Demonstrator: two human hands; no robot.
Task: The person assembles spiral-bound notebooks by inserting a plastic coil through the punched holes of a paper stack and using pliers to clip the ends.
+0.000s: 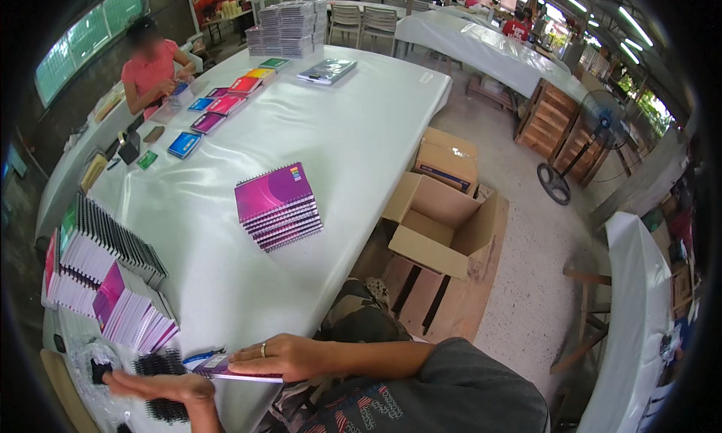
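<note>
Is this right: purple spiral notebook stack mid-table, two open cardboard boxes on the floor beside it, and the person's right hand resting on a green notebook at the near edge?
Not quite. In the head view the right hand rests on a purple notebook, not a green one. The rest holds: the purple spiral notebook stack sits mid-table, and two open cardboard boxes stand on the floor beside the table.

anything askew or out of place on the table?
Mildly. The purple notebook stack mid-table is fanned, its covers stepped sideways instead of squared. The notebooks at the left edge lean in a slanted row. The cardboard box on the floor sits open with its flaps splayed. Nothing looks spilled or damaged. The notebook under the right hand lies flat.
</note>
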